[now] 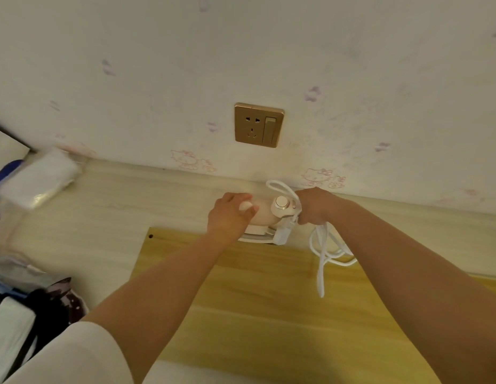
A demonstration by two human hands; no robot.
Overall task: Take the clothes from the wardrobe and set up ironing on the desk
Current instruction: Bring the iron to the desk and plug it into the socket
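Iron point(265, 214) sits on the counter point(116, 206) edge of a wooden board point(269, 300), between both hands. Left hand point(230, 214) grips its handle; right hand point(314, 207) clutches the bundled white cord point(323, 250). Risk: loops dangling below right hand could snag and tug the iron over when reaching for the wall socket point(258, 125) above.

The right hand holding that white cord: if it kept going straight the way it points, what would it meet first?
Probably the wall just behind the desk. The right hand gripping the white cord points that way, right of the iron; depth is unclear.
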